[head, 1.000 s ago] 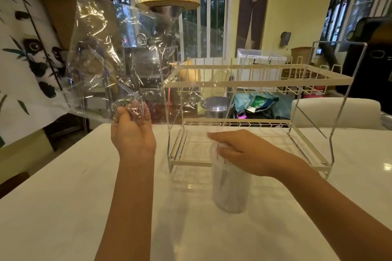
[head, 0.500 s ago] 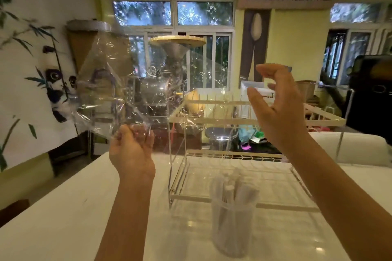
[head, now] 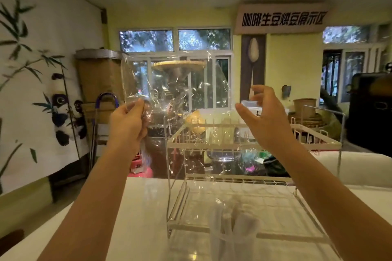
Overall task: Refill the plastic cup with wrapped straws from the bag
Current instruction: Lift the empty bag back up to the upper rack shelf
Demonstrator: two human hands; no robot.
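A person's left hand (head: 127, 121) pinches the clear, apparently empty bag (head: 176, 99) aloft; the right hand (head: 263, 121) hovers open beside it. Wrapped straws (head: 239, 222) already fill the plastic cup (head: 233, 243) at the tabletop's near edge.

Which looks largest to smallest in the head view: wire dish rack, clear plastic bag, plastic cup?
1. White two-tier wire dish rack.
2. Clear crinkled plastic bag, held nearer the camera, so unsure.
3. Clear plastic cup of wrapped straws, cropped by the frame.
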